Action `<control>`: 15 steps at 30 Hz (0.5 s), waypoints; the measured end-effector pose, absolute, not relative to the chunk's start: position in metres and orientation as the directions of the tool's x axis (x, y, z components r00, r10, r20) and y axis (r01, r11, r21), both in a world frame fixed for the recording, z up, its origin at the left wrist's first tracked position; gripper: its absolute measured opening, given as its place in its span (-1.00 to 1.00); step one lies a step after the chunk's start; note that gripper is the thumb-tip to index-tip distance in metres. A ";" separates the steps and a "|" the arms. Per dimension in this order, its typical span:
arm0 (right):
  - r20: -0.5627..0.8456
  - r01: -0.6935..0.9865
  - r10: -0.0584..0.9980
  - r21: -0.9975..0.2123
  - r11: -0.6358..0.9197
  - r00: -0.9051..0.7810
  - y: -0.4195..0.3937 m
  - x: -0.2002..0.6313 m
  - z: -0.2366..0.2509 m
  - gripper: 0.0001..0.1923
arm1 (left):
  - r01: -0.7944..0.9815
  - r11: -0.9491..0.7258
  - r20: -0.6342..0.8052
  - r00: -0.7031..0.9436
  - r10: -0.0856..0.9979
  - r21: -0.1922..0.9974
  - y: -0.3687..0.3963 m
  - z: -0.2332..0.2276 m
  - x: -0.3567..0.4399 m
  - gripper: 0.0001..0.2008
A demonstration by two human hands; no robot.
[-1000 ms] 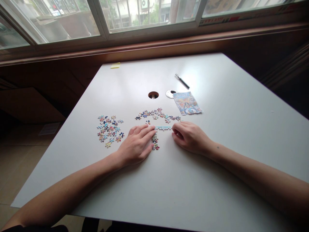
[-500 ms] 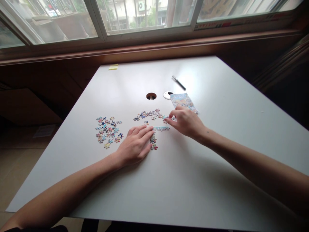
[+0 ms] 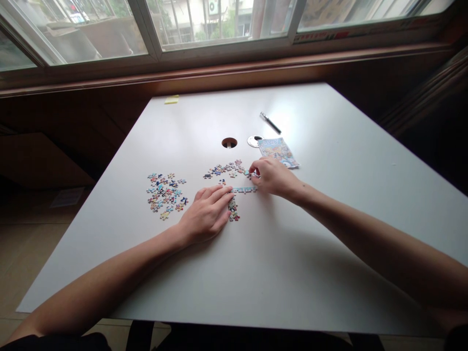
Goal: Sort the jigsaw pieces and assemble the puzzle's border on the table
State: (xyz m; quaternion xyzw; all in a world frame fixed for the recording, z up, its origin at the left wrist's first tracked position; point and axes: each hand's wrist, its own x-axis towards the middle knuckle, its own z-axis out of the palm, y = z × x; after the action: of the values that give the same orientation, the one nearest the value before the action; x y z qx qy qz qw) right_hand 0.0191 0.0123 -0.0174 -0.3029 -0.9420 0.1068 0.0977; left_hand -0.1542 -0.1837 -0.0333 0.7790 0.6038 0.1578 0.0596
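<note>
Left hand (image 3: pixel 206 214) flat, open, steadying joined strip (image 3: pixel 244 189); right hand (image 3: pixel 272 176) pinching loose piece (image 3: pixel 247 172) at 12 o'clock. Only short edge built; piles (image 3: pixel 165 195) remain unsorted.

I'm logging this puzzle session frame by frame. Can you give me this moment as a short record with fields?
left hand: flat on the white table, fingertips at the joined strip of pieces
right hand: fingers pinching at the middle pile of loose pieces
left pile: loose pieces, untouched
picture card: beyond the right hand
pen: farther back
yellow note: far edge
</note>
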 end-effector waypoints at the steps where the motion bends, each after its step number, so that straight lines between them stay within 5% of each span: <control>1: 0.114 0.549 0.589 -0.255 0.796 -0.800 0.013 0.019 -0.017 -0.83 | 0.922 -0.264 0.174 0.222 0.959 0.283 -0.184 -0.034 -0.154 -0.55; 15: 0.003 0.471 0.482 -0.210 0.857 -0.876 0.027 0.017 -0.009 -0.83 | 0.920 -0.263 0.173 0.220 0.960 0.289 -0.184 -0.033 -0.154 -0.55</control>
State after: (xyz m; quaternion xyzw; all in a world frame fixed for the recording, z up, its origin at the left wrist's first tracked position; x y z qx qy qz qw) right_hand 0.0174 0.0273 -0.0085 -0.2474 -0.9631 0.1019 0.0279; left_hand -0.1538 -0.1839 -0.0333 0.7787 0.6037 0.1591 0.0623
